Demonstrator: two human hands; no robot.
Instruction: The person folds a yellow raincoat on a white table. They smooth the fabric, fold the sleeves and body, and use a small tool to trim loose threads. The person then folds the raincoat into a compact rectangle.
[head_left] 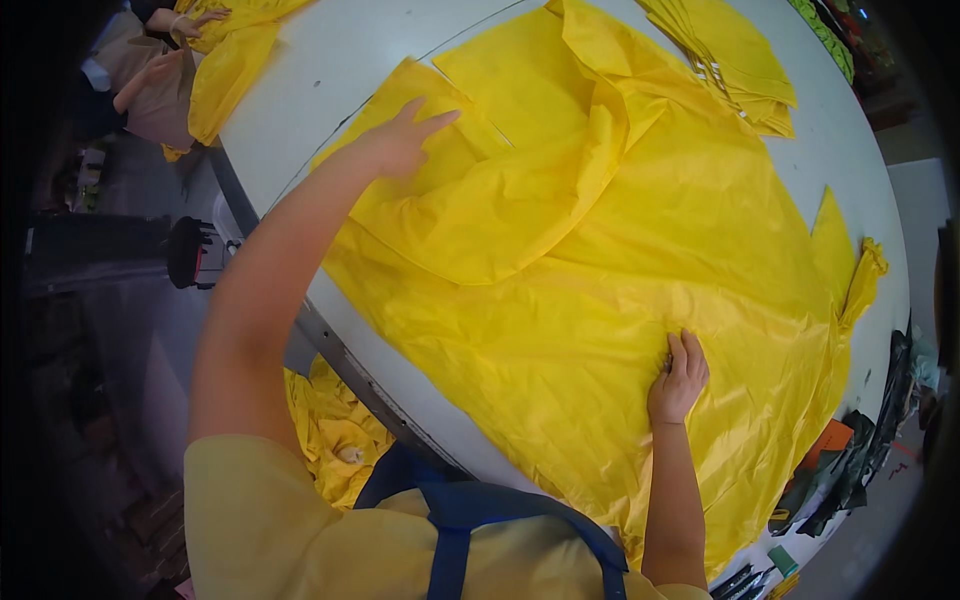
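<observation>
A large yellow garment (600,330) of thin, shiny cloth lies spread over the pale table, creased, with a loose folded layer across its upper part. My left hand (405,145) reaches to its far left portion, fingers spread over the cloth beside a straight slit or edge. Lower down on the right, my right hand (680,382) rests on the same cloth, fingers extended close together and slightly bent. A small dark spot shows beside its thumb; what it is I cannot make out.
Stacked yellow pieces (735,70) lie at the far right. A co-worker's hands (180,45) handle yellow cloth at the far left. More yellow cloth (340,435) hangs below the table's near edge (380,400). Dark green scraps (845,475) lie along the right edge.
</observation>
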